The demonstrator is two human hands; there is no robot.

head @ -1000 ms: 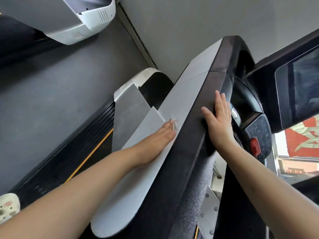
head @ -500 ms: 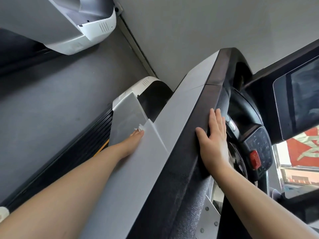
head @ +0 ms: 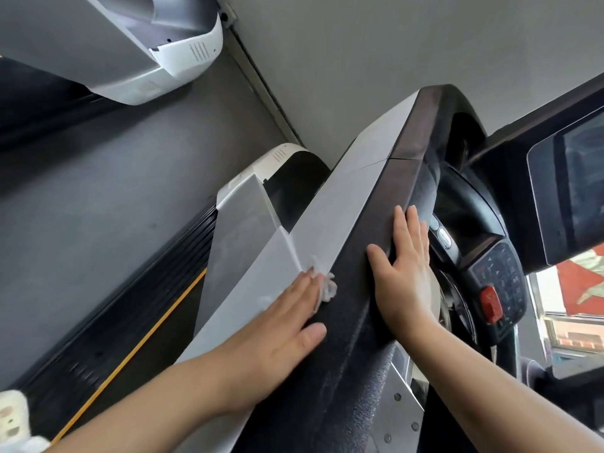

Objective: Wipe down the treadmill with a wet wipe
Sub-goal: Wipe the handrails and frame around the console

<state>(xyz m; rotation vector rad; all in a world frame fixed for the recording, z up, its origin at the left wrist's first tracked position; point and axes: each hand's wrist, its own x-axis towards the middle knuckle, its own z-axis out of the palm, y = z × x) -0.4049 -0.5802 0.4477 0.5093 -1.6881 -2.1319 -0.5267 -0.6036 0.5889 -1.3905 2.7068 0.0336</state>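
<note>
The treadmill's left side rail [head: 333,217] runs up the middle of the view, grey on its outer face and black on top. My left hand [head: 281,325] lies flat on the grey face with straight fingers and presses a crumpled white wet wipe [head: 325,284] against it; the wipe bulges out past the fingertips at the seam with the black top. My right hand [head: 405,273] rests flat and open on the black top of the rail, beside the console.
The console's button pad with a red stop button [head: 490,304] and the dark screen [head: 572,191] are at the right. A grey upright cover [head: 242,230] and the black belt edge with a yellow stripe [head: 137,348] lie to the left. Another treadmill [head: 137,53] stands at the top left.
My left hand with the wipe went down behind the grey panel's edge, then came back onto the rail's grey face near the black top. My right hand stayed on the rail.
</note>
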